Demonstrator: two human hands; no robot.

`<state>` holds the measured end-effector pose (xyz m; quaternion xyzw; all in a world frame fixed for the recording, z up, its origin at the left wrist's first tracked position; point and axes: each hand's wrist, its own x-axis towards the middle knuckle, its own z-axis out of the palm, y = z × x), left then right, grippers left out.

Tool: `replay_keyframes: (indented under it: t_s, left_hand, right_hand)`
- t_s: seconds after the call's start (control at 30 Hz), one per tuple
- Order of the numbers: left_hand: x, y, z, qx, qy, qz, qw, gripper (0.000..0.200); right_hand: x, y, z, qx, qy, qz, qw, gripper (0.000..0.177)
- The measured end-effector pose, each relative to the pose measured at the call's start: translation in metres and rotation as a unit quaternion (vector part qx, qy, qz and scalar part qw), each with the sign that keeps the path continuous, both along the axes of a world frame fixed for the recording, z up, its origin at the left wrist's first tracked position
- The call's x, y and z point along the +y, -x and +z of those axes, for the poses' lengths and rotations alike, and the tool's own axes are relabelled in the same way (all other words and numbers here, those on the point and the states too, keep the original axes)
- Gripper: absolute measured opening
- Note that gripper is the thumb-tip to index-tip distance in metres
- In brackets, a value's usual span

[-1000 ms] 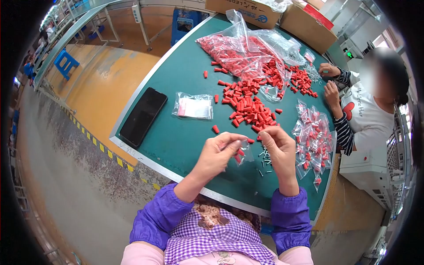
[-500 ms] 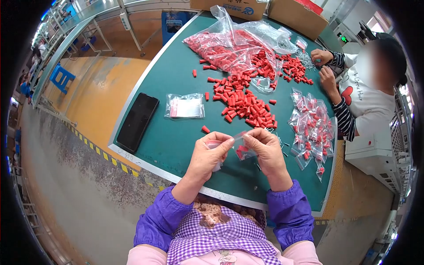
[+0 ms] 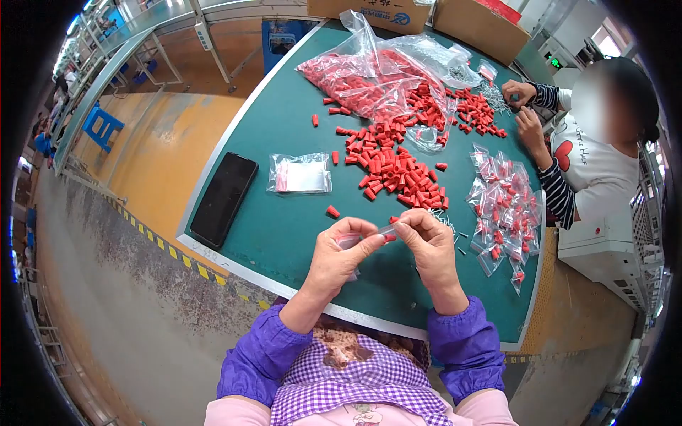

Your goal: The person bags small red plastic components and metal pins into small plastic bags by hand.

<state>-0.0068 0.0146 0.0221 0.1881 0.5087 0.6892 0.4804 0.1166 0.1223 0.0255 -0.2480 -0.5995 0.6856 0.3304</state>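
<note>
Between my two hands, near the table's front edge, is a small clear zip bag (image 3: 387,231) with a bit of red showing at it. My left hand (image 3: 332,261) pinches one end of the bag, and more folded clear plastic (image 3: 348,242) is tucked in its palm. The fingers of my right hand (image 3: 433,257) are closed on the other end and hide much of the bag. Just beyond my hands lies a heap of red cone-shaped plastic caps (image 3: 398,170). Small screws (image 3: 442,215) lie past my right fingers.
Filled zip bags (image 3: 503,206) are piled at the right. Flat clear bags (image 3: 301,174) and a black phone (image 3: 224,199) lie left. A large bag of red caps (image 3: 355,82) stands behind, before cardboard boxes (image 3: 479,30). At the right, a co-worker's hands (image 3: 524,106) handle small parts.
My left fingers have shifted along the bag's edge and my right hand has turned a little. The red caps inside, seen hanging below before, are now mostly hidden.
</note>
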Motion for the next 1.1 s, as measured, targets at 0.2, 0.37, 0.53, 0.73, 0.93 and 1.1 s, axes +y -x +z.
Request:
replay_keyframes:
  t_s: [0.2, 0.37, 0.53, 0.73, 0.93, 1.1]
  left_hand:
    - [0.003, -0.006, -0.017, 0.060, -0.088, 0.012, 0.994, 0.008]
    - [-0.002, -0.002, -0.009, 0.020, -0.077, -0.034, 0.996, 0.009]
    - [-0.005, -0.002, -0.016, -0.126, -0.056, -0.021, 0.990, 0.021]
    - [-0.002, 0.004, -0.026, -0.296, -0.153, -0.011, 0.943, 0.027]
    - [0.005, -0.007, -0.013, -0.318, -0.167, 0.016, 0.933, 0.028]
    - [0.003, -0.008, -0.013, -0.291, -0.170, 0.046, 0.940, 0.030]
  right_hand:
    - [-0.007, 0.000, 0.000, -0.025, 0.007, 0.036, 0.999, 0.006]
    - [-0.009, -0.004, -0.004, -0.026, -0.008, 0.004, 1.000, 0.006]
    - [0.018, -0.018, 0.006, -0.067, -0.132, -0.179, 0.973, 0.007]
    - [0.070, -0.048, 0.034, -0.121, -0.431, -0.462, 0.766, 0.012]
    - [-0.003, -0.021, 0.011, -0.172, -0.077, -0.017, 0.982, 0.015]
    - [-0.027, 0.005, -0.005, -0.171, -0.010, 0.072, 0.983, 0.010]
